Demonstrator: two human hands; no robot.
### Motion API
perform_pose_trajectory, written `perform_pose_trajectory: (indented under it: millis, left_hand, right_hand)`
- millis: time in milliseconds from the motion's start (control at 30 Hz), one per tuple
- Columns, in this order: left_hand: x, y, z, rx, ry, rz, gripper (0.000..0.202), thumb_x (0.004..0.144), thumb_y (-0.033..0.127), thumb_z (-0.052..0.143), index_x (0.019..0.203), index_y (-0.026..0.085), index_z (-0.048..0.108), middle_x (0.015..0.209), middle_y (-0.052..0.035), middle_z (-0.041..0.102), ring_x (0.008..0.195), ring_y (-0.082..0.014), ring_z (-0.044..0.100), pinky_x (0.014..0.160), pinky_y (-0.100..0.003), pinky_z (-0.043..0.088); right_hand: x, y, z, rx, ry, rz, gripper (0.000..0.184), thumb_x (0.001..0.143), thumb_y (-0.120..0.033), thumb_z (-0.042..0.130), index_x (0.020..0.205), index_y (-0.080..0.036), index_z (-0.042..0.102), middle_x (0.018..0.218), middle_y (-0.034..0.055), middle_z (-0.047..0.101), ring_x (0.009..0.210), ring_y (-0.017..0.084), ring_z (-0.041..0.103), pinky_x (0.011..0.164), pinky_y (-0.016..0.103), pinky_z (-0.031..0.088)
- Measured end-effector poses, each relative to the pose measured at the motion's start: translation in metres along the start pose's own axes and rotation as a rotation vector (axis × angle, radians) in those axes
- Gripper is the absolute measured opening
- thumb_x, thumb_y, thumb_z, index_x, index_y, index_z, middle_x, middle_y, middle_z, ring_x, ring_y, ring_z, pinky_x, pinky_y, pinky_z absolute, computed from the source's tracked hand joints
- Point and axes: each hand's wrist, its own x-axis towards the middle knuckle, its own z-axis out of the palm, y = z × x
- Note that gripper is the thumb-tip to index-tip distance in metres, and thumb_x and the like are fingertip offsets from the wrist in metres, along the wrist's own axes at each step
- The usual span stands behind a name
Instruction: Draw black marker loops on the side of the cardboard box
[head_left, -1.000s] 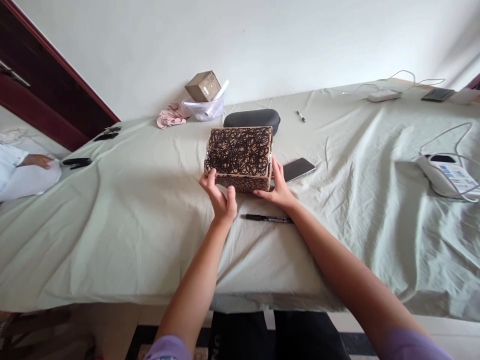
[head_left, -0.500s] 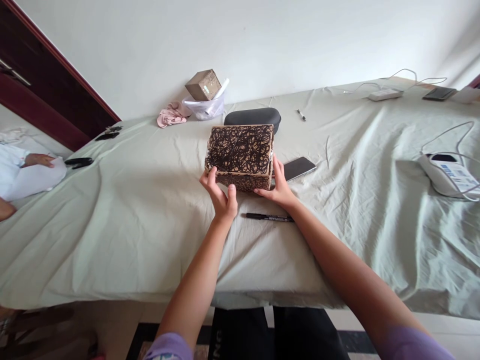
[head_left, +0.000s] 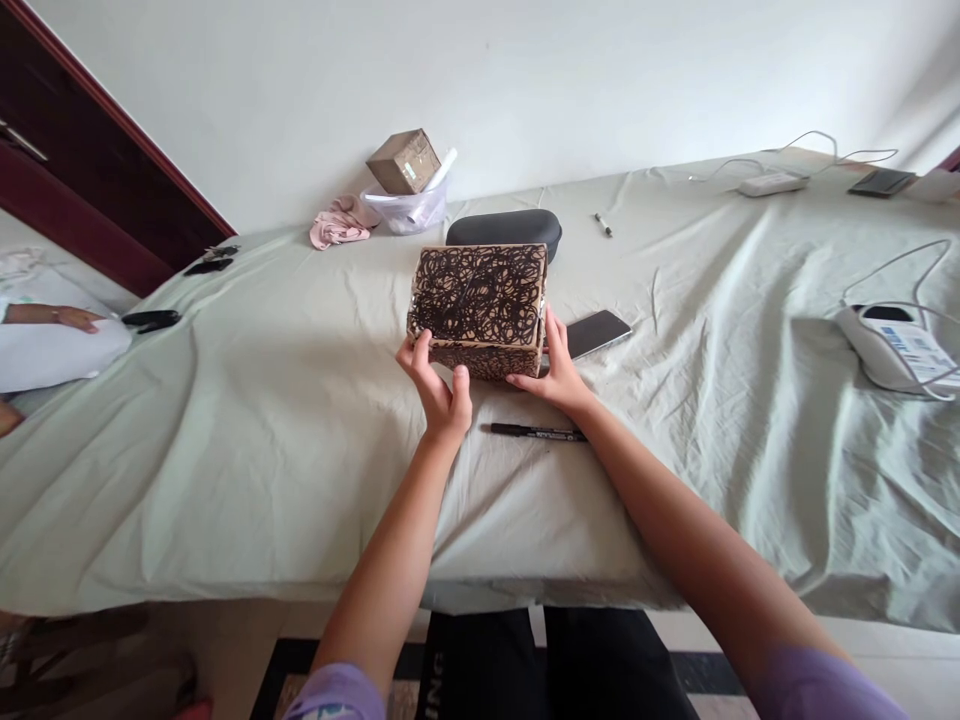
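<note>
Between my two hands is a brown cardboard box (head_left: 480,295), its top and near side covered in black looping scribbles. My left hand (head_left: 441,385) grips the box's near left corner, thumb in front and fingers along the left side. At the near right corner, my right hand (head_left: 556,370) holds the box with its thumb on the front face and fingers against the right side. Closest to me lies a black marker pen (head_left: 534,432) on the cloth. A dark smartphone (head_left: 598,334) rests just right of my right hand. The underside of the box is hidden.
A black hard case (head_left: 506,229) sits behind the box. Farther back stand a clear plastic tub (head_left: 412,212) with a small cardboard box (head_left: 405,162) on it, and a pink cloth (head_left: 341,222). At right is a white device (head_left: 896,345) with a cable. Another person's hand (head_left: 75,318) shows at far left.
My hands and the box stay almost as they were, with the whole view shifted slightly. At far left, the other person's hand and the white material by it have moved a little.
</note>
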Motion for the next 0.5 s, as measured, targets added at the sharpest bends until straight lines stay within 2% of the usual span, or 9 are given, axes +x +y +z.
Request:
perform_pose_trajectory:
  millis: [500]
  left_hand:
    - [0.0011, 0.001, -0.0011, 0.009, -0.014, -0.004, 0.066, 0.101, 0.06, 0.043, 0.157, 0.028, 0.028, 0.143, -0.0148, 0.035, 0.131, -0.0308, 0.048, 0.107, -0.047, 0.047]
  right_hand:
    - [0.0009, -0.0041, -0.001, -0.006, -0.011, 0.035, 0.142, 0.069, -0.083, 0.08, 0.171, -0.032, -0.005, 0.17, 0.0141, 0.013, 0.159, 0.041, 0.013, 0.127, 0.066, 0.028]
